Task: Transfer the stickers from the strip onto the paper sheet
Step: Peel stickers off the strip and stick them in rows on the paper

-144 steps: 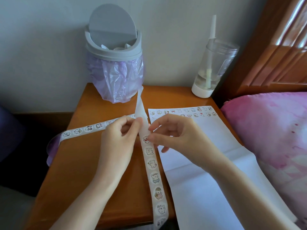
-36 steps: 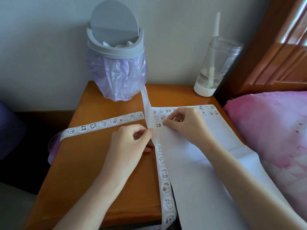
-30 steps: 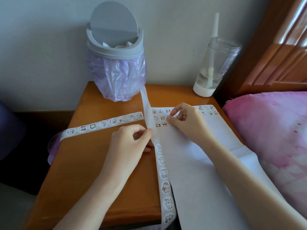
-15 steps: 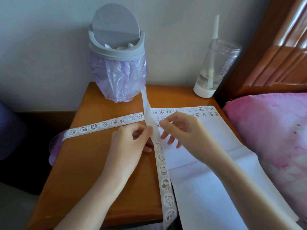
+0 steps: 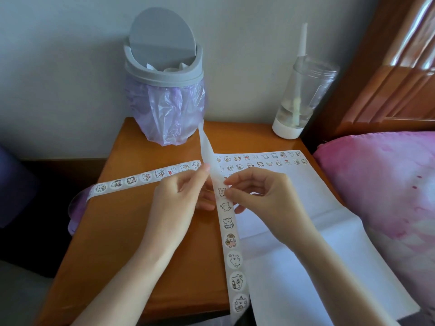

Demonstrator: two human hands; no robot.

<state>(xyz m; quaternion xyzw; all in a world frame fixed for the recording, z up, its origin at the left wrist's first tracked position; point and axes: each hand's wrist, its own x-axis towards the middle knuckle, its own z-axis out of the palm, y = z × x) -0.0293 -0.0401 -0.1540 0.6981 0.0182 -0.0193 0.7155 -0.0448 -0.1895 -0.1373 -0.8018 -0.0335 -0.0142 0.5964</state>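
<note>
Bench orange-brown wood. Strip white, cartoon animal stickers. Sheet white, sticker rows along far edge. Bin grey, lilac liner. Pillow mottled pink.

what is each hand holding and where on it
Left hand pinches the strip on its bare backing, just above the top sticker. Right hand pinches that sticker's right edge, apparently to peel it.
</note>
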